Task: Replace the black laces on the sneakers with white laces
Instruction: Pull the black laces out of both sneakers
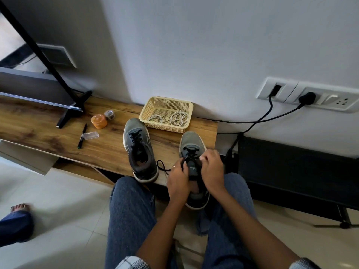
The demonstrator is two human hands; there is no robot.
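Black laces on the right sneaker, pinched by both hands' fingers.

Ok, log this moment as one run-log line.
stage: unlacing right sneaker | left hand: pinches black lace | right hand: on lace | left sneaker: laced | white laces: in basket

sneaker tongue label too blurred, no text readable

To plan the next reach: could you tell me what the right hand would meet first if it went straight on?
Probably the right sneaker's toe; beyond it, the basket. Depth is unclear.
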